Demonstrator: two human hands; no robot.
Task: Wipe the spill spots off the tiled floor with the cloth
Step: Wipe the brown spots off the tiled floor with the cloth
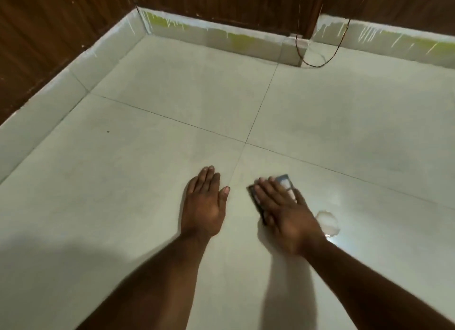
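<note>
On the pale tiled floor (152,206), both bare hands lie palm down, side by side and a little apart, with the forearms reaching in from the bottom edge of the head view. Left hand (204,204) rests flat on the tile just left of a dark grout line, its four fingers (208,176) pressed together and pointing away from the person, the thumb angled out to the right; nothing is under it or in it. Right hand (285,211) lies flat on top of the cloth (286,183), which is folded small and shows a dark edge along the hand's left side and a blue and white patch beyond the fingertips; the fingers are extended and close together, pressing the cloth against the floor rather than pinching it, and the hand is slightly blurred. Just to the right of that hand, near the wrist, a small clear puddle (328,221) sits on the tile with a bright glare of light beside it; hand and puddle look apart, though the gap is narrow. Farther off on the left tile there is a tiny dark speck (107,131). Four large tiles meet at a grout cross (245,142) ahead of the hands. Beyond, a tiled skirting (221,38) with yellow-green and white paint drips runs along the foot of dark wood-panelled walls (49,22), and a thin dark wire (317,63) hangs down and loops onto the floor near the far corner.
</note>
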